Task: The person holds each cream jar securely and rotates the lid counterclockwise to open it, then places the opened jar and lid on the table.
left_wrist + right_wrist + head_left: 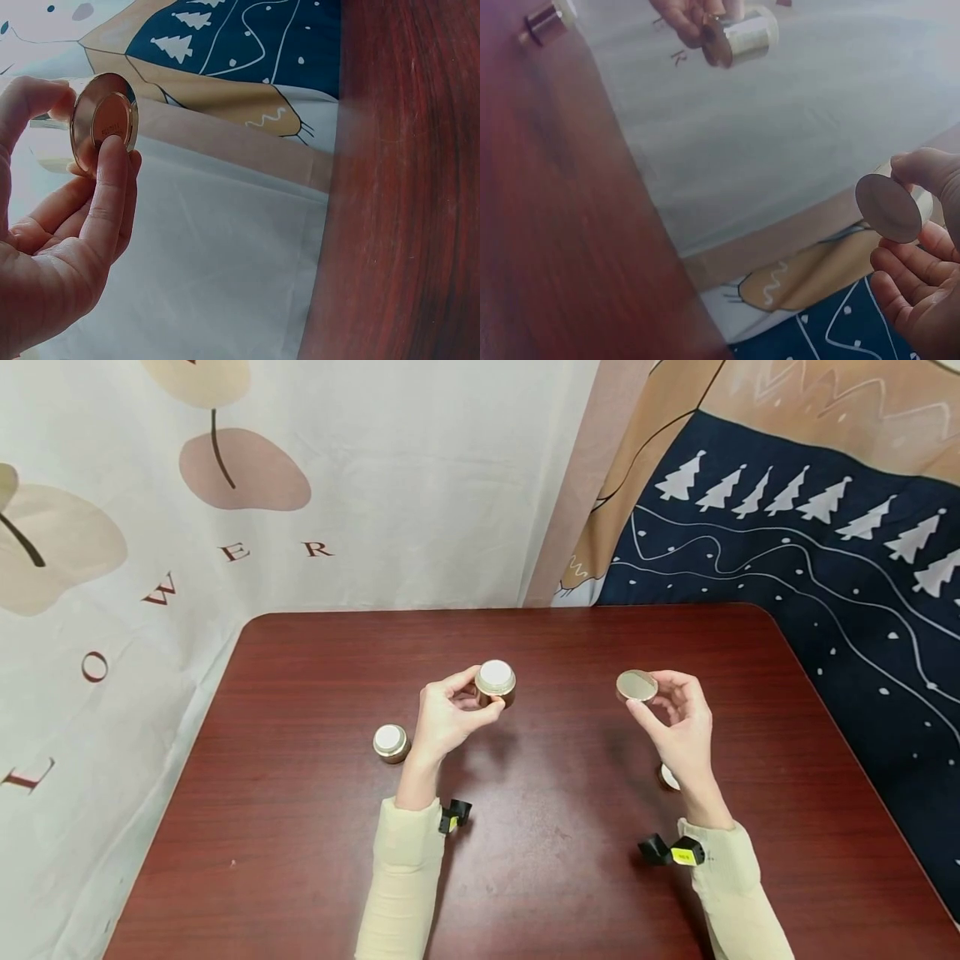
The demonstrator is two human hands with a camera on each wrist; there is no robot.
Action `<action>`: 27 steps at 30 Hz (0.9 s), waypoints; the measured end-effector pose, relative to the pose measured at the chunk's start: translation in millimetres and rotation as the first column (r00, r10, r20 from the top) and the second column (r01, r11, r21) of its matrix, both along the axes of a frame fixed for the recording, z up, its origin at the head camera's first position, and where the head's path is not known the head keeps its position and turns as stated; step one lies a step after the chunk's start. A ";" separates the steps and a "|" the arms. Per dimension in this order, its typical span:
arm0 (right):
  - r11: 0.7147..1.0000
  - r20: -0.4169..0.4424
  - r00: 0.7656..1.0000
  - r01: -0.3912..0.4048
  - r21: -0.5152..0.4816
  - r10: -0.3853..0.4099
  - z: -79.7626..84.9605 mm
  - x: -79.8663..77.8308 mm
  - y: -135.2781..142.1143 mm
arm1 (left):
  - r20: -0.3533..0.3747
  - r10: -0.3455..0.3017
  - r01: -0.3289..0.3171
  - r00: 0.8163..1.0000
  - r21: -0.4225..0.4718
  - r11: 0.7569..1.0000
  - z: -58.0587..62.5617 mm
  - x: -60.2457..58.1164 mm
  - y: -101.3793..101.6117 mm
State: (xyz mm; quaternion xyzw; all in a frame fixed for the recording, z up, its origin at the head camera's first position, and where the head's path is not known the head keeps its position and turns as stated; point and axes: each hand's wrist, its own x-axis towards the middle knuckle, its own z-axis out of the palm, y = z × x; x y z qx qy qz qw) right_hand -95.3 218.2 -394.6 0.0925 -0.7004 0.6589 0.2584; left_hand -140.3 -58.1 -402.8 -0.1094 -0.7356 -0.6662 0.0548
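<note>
My left hand (448, 717) holds a small gold cosmetic jar (504, 698) by its sides, white top facing up. In the left wrist view the jar's shiny gold base (88, 112) shows, with a fingertip against it. My right hand (684, 727) pinches a shallow, round gold-rimmed piece (636, 686) that looks like a jar lid, between thumb and fingers. Its flat, dull face (889, 208) shows in the right wrist view. The two held things are apart, above the table. A second jar (390, 742) with a white top stands left of my left wrist.
Partly hidden by my right wrist, another white-topped piece (669, 777) sits on the dark red wooden table (555, 893). A white printed curtain (420, 485) hangs behind the table's far edge, and a navy cloth with trees (757, 552) hangs at the right.
</note>
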 end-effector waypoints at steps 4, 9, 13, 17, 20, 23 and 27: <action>0.999 -0.003 0.999 0.032 0.007 -0.032 4.0 6.2 0.4 | -0.013 0.004 -0.004 1.000 0.007 1.000 -0.7 0.1 0.3; 0.998 -0.013 0.998 0.064 0.029 -0.064 -0.6 8.9 5.4 | -0.022 0.008 -0.008 1.000 -0.002 1.000 -1.3 0.7 0.3; 0.995 -0.019 0.997 0.077 0.059 -0.076 -5.3 9.7 9.8 | -0.028 0.008 -0.008 1.000 -0.008 1.000 -1.3 1.2 -0.3; 0.990 -0.006 0.995 0.101 0.102 -0.101 -7.0 11.9 12.4 | -0.024 0.002 -0.002 1.000 -0.001 1.000 -1.1 1.8 -0.8; 0.983 0.019 0.992 0.122 0.135 -0.125 -7.4 13.9 13.3 | -0.021 -0.005 0.006 1.000 0.005 1.000 -1.6 2.1 -1.1; 0.980 0.035 0.990 0.130 0.148 -0.137 -8.0 15.2 13.6 | -0.016 -0.009 0.009 1.000 0.008 1.000 -2.0 2.2 -1.2; 0.977 0.032 0.989 0.139 0.162 -0.146 -9.7 16.1 13.8 | -0.008 -0.007 0.007 1.000 0.012 1.000 -1.9 2.3 -1.3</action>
